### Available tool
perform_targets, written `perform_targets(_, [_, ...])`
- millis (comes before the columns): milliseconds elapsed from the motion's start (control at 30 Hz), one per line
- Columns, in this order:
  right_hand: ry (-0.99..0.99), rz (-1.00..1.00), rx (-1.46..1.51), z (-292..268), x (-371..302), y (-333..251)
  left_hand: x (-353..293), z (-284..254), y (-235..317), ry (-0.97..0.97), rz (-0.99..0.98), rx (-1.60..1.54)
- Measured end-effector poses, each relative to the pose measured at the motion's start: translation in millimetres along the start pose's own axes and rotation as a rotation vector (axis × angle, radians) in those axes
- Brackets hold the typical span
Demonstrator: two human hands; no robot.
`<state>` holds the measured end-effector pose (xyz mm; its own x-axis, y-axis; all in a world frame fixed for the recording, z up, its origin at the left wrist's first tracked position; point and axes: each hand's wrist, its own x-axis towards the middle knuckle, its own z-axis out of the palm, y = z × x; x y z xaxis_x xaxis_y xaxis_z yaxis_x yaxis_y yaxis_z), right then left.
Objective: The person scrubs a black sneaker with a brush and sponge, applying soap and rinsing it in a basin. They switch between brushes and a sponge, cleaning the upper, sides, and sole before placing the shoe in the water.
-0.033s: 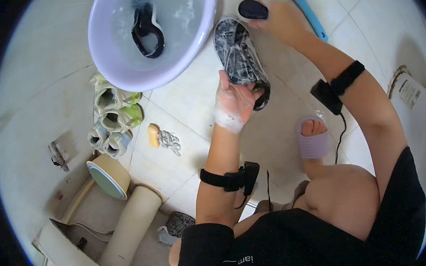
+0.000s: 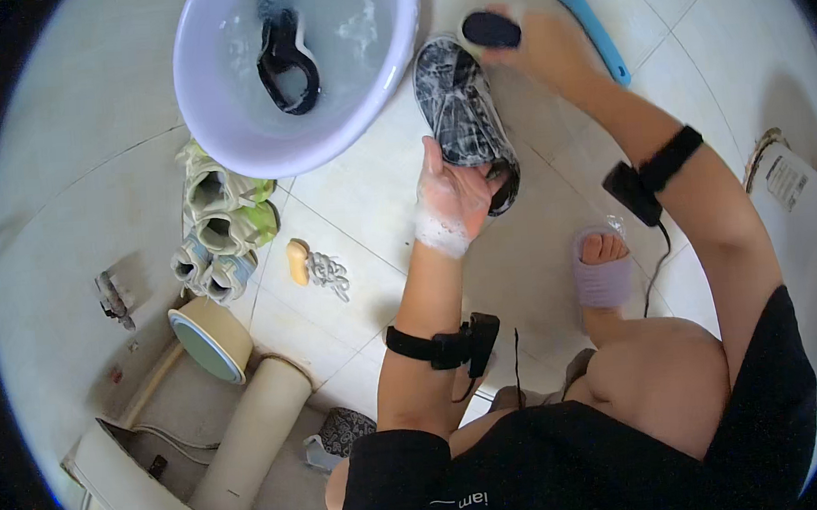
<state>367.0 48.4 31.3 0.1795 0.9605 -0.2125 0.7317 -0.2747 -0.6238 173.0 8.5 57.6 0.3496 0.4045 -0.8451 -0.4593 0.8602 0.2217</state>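
A black sneaker point(image 2: 459, 95) streaked with white suds hangs over or rests on the floor tiles, its toe pointing away from me. My left hand point(image 2: 452, 195), foamy at the wrist, is palm up at its heel end; the thumb lies along the side and the fingers go into or under the shoe. In my right hand point(image 2: 531, 43) is a small oval brush point(image 2: 491, 30) with a dark face, held just right of the toe and apart from it. Motion blurs that hand somewhat.
A lilac basin point(image 2: 312, 156) of cloudy water with a black item point(image 2: 287, 69) in it stands far left. Pale shoes point(image 2: 221, 216), soap point(image 2: 297, 263) and grey laces point(image 2: 327, 275) lie left. A blue-handled brush point(image 2: 592, 34) is far right, and my slippered foot point(image 2: 603, 265) nearer.
My right hand and its brush have shifted very slightly right and nearer. The left hand keeps its hold on the sneaker; the whole view has moved a little.
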Motion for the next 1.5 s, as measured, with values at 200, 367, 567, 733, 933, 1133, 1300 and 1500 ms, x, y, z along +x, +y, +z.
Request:
perform_targets(200, [0.070, 0.017, 0.248, 15.4, -24.4, 18.4, 21.1, -16.1, -38.1, 0.219, 0.327, 1.101])
perform_targets(367, [-0.110, -0.135, 0.390, 16.1, -50.0, 4.9, 46.2, -36.2, -50.6, 0.224, 1.055, 1.382])
perform_targets(567, [-0.102, -0.078, 0.235, 4.7, -45.1, -15.0, 19.8, -25.6, -27.3, 0.163, 0.682, 0.806])
perform_targets(733, [-0.217, -0.041, 0.360, -0.4, -58.6, -27.1, -3.8, -18.4, -2.2, -0.027, 0.147, -0.120])
perform_targets(933, [-0.257, -0.230, 0.326, -1.2, -79.0, -34.3, -11.7, -30.4, 9.1, -0.248, -0.018, -0.270])
perform_targets(1133, [-0.298, -0.212, 0.125, 3.3, -93.5, -39.4, -4.1, -52.1, 5.0, -0.207, 0.013, -0.147])
perform_targets(1300, [-0.213, -0.177, 0.084, 8.1, -81.9, -31.1, -1.1, -60.0, 24.5, 0.117, 0.048, 0.176])
perform_targets(1500, [-0.015, 0.145, 0.550, 6.0, -53.3, 3.1, -8.5, -40.4, 19.1, 0.210, 0.508, 1.224])
